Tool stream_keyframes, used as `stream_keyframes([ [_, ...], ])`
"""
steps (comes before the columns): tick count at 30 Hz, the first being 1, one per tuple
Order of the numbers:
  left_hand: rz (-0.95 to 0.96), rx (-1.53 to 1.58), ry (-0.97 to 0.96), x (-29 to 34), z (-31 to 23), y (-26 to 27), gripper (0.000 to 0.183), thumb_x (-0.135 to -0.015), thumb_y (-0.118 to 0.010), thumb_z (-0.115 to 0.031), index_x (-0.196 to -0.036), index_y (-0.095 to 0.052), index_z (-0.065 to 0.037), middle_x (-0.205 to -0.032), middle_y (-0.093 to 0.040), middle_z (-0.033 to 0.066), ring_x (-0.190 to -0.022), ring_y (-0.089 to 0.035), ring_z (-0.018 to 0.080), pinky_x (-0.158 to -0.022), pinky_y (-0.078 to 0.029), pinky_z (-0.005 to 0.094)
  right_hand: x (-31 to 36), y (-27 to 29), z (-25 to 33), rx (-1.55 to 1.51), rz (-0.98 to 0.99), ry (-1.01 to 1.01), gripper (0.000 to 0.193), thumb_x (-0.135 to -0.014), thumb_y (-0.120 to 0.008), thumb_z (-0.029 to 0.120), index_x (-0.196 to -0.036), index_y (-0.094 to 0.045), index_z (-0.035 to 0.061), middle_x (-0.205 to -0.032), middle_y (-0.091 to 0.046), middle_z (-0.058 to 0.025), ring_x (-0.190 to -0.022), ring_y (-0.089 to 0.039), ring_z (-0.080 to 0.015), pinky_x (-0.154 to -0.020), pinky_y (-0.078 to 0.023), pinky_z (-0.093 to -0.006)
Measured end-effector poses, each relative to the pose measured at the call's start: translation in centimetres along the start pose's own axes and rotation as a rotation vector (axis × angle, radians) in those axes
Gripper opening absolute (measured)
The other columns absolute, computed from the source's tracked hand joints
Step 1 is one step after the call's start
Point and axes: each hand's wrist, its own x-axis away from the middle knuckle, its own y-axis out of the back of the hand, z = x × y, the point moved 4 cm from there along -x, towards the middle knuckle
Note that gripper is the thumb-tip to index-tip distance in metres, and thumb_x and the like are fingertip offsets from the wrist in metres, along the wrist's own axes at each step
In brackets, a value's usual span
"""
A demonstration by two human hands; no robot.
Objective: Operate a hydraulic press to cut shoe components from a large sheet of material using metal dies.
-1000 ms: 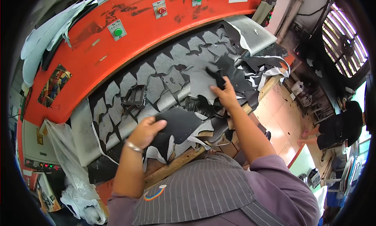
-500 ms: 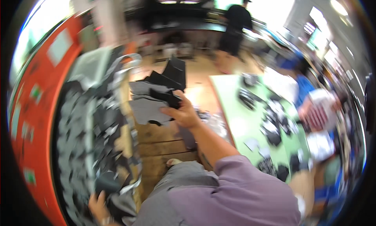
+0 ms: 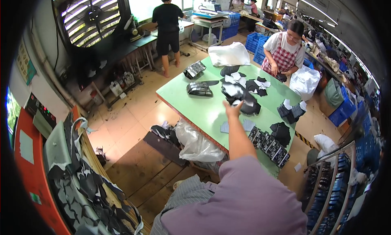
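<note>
My right hand point(image 3: 233, 110) reaches out over the green-topped table point(image 3: 183, 106), thumb and fingers apart. Just past its fingertips lies a loose heap of black cut pieces point(image 3: 250, 108) with some pale undersides; part of this heap is blurred. Close to my wrist, a few flat grey pieces point(image 3: 248, 125) rest on the tabletop. Beyond the heap are smaller black and white cut pieces point(image 3: 257, 86). My left hand is out of the picture.
Bundled black stacks point(image 3: 269, 147) sit along the table's near right part. Across the table stands a person in a checked apron point(image 3: 281, 58); another person in black point(image 3: 168, 29) stands farther back. To my left, a red machine point(image 3: 36, 174) carries dark scraps. A metal rack point(image 3: 330, 186) is at right.
My view has swung right toward the green table. The grey and black cut pieces have left my right hand, which now reaches over the table. My left hand has gone out of view.
</note>
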Motion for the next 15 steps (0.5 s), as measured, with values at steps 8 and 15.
stream_keyframes([
  [8,0.815,0.656,0.308,1.6,-14.5,-19.0,0.019,-0.084,-0.07,-0.004,-0.096,-0.056,0.001,-0.087,-0.057,0.003,-0.075,-0.05,0.0115,-0.068,-0.043,0.0236,32.9,-6.8,6.7,-0.065,1.865,0.6,0.078,-0.08,-0.072,0.024,-0.142,-0.031,0.0002,-0.142,-0.041,-0.0168,-0.123,-0.049,-0.0255,-0.101,-0.041,-0.0355],
  [15,0.889,0.824,0.214,1.4,-17.8,-24.8,0.019,-0.085,-0.066,0.0,-0.101,-0.056,0.003,-0.092,-0.059,0.0083,-0.08,-0.055,0.015,-0.074,-0.047,0.0264,40.6,-4.5,8.1,-0.225,2.09,0.496,0.038,-0.072,-0.076,0.015,-0.104,-0.063,0.0001,-0.094,-0.068,-0.0087,-0.088,-0.062,-0.0175,-0.076,-0.05,-0.0318],
])
